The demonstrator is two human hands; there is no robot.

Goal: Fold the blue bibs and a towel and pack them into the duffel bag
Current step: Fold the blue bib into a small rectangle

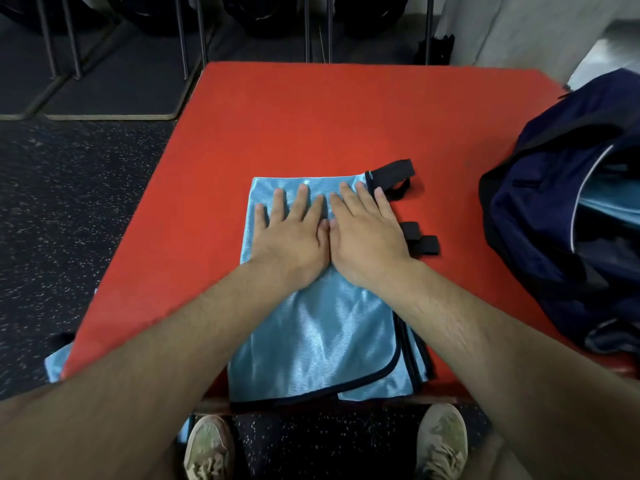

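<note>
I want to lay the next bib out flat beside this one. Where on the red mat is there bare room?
Bare red mat lies beyond the folded bib, up to the far edge, and left of it, to the mat's left edge. The right is crowded: black straps stick out beside the right hand, then the duffel bag. The left hand presses the bib.

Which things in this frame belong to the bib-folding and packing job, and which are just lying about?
Part of the job:
- blue bib, folded on the red mat
- left hand and right hand, pressing flat on it
- duffel bag, open at right
- second blue cloth hanging off the mat's left edge

Just lying about:
- metal rack legs
- black floor mats
</note>
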